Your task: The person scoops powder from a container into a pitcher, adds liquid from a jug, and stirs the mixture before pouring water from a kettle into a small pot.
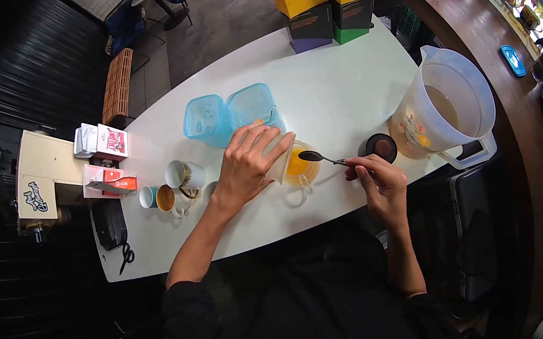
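Note:
My left hand (246,162) is closed around a pale, see-through container (284,159), tilted beside a clear glass mug (305,177); the container's exact kind is hard to make out. Orange-yellow contents show inside the mug. Between thumb and fingers, my right hand (383,185) grips the handle of a black spoon (311,156), whose bowl overlaps the mug's rim in this view. Just beyond my left hand stand two light blue plastic tubs (204,118) side by side. A dark round object (379,147) lies behind my right hand.
A large plastic pitcher (413,118) of liquid stands at the right. Several mugs (185,174) sit to the left, with scissors (125,257), packets (108,144) and a beige machine (36,175) farther out. Stacked boxes (307,26) rise at the white table's (335,81) far edge.

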Demonstrator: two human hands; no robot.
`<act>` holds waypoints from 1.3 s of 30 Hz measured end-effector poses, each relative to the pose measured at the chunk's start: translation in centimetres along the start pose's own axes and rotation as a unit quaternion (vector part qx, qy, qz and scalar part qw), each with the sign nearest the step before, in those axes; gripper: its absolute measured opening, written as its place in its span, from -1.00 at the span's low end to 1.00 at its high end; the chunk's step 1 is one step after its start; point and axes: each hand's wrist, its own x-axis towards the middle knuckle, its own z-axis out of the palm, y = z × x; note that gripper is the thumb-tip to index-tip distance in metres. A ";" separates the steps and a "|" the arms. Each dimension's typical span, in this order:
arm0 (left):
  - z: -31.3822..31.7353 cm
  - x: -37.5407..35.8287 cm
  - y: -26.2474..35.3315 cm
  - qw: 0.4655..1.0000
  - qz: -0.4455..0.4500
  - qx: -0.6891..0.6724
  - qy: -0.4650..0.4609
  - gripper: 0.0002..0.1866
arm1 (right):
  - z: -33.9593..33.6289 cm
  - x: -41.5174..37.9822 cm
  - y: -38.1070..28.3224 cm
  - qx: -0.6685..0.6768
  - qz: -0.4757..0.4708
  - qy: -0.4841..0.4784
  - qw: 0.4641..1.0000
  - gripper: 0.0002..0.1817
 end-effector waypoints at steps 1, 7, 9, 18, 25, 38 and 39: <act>0.1 -0.1 -0.1 1.000 0.000 0.001 -0.001 -0.18 | 0.0 0.0 0.0 0.001 0.002 0.000 1.000 -0.83; 1.3 -1.1 -0.7 0.997 0.033 0.020 0.061 -0.34 | 0.3 -0.4 0.7 0.016 0.014 0.003 1.000 -0.81; 1.3 -1.1 -0.6 0.996 0.029 0.037 0.071 -0.36 | 0.5 -0.5 0.8 0.025 0.018 0.001 1.000 -0.81; 1.4 -1.3 -1.0 0.998 0.035 0.030 0.037 -0.35 | 1.5 -0.6 1.3 0.031 0.024 -0.030 0.999 -0.77; 0.2 -0.5 0.5 1.000 -0.007 -0.023 0.008 -0.09 | 4.3 -0.6 2.7 -0.012 -0.017 -0.066 0.998 -0.77; -0.8 0.1 0.5 0.998 0.002 -0.007 -0.055 -0.01 | 5.7 0.7 4.1 -0.010 -0.083 -0.072 0.994 -0.63; -0.8 0.2 0.5 0.998 0.002 -0.006 -0.060 -0.02 | 5.5 0.6 4.1 -0.010 -0.083 -0.072 0.994 -0.63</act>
